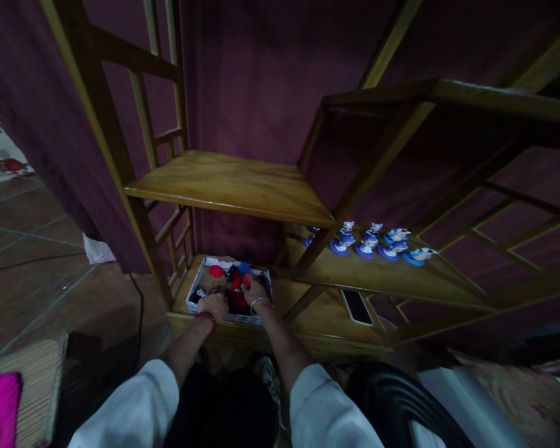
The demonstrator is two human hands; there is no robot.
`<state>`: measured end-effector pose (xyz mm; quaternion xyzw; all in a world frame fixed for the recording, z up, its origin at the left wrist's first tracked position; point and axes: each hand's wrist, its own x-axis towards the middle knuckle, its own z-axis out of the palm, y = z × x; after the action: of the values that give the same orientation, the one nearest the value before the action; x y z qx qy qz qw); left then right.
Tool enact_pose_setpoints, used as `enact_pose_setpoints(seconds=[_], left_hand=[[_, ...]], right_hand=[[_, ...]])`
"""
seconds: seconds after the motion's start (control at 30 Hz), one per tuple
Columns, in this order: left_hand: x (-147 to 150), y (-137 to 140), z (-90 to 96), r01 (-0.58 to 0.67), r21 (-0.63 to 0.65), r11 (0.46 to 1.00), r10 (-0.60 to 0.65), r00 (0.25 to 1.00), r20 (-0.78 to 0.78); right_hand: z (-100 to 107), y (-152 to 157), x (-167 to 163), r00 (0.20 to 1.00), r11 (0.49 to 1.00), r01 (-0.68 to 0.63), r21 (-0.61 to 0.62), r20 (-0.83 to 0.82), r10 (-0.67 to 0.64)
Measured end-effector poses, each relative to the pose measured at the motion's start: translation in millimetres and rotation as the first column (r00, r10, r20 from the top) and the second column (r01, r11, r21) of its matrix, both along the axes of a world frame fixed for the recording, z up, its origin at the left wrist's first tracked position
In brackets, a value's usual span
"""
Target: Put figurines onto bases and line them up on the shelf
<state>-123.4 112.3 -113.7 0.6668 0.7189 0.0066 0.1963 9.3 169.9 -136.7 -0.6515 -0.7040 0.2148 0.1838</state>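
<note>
Both hands are down in the white box [191, 305], which sits on the low shelf [303, 318], so the step in hand is prob. picking through or handling the small pieces inside it. L hand [213, 305], w/ a red bead bracelet [206, 319] at the wrist, is over the front-left part of the box, fingers curled in & fairly narrow; can't tell if it holds anything, b/c the fingertips are lost among dark bits. R hand [254, 290], w/ a silver bangle [260, 302], reaches into the box's right half, fingers drawn close at a red piece [246, 281]; looks like contact, but can't tell for sure if it's a firm pinch. Other contents: a red disc [216, 271] near the box's back-left corner, a blue piece [244, 267] by its back wall, a dark piece [232, 272] btwn those two, & a small figurine [200, 291] close to its left wall. To the right of the box, on a raised shelf, stand figurines on purple bases [365, 249]; a phone [357, 307] lies well to the box's right, on the lower board. As a judgement, the next move calls for a light fingertip grip on one piece, w/o dragging its neighbours, & a straight lift to clear the box walls, esp. as the light's dim & the pieces crowd together.
</note>
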Motion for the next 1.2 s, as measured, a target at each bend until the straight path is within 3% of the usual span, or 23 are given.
enact_pose_setpoints(seconds=[0.2,0.4,0.87,1.07,1.2], left_hand=[[0.3,3.3,-5.6,0.000,0.055,0.998,-0.002,0.999,0.033],[0.4,7.4,-0.2,0.007,-0.010,1.000,-0.006,0.999,0.052],[1.1,8.6,0.9,-0.002,-0.064,0.998,0.004,1.000,0.020],[-0.3,8.4,-5.7,-0.003,-0.061,0.998,0.005,1.000,0.026],[-1.9,8.8,-3.7,0.031,-0.076,0.997,-0.030,0.999,0.019]], right_hand=[[-1.9,25.3,-6.1,0.999,0.997,0.037,0.073,0.035,-0.040],[-8.4,44.2,-10.8,1.000,0.994,-0.018,0.104,-0.011,0.019],[-18.5,54.7,-10.4,0.998,0.993,0.035,0.113,0.054,-0.041],[-14.3,50.6,-6.2,0.983,0.995,0.095,0.020,0.157,-0.097],[-15.2,52.4,6.3,0.988,0.994,0.110,-0.006,0.107,-0.108]])
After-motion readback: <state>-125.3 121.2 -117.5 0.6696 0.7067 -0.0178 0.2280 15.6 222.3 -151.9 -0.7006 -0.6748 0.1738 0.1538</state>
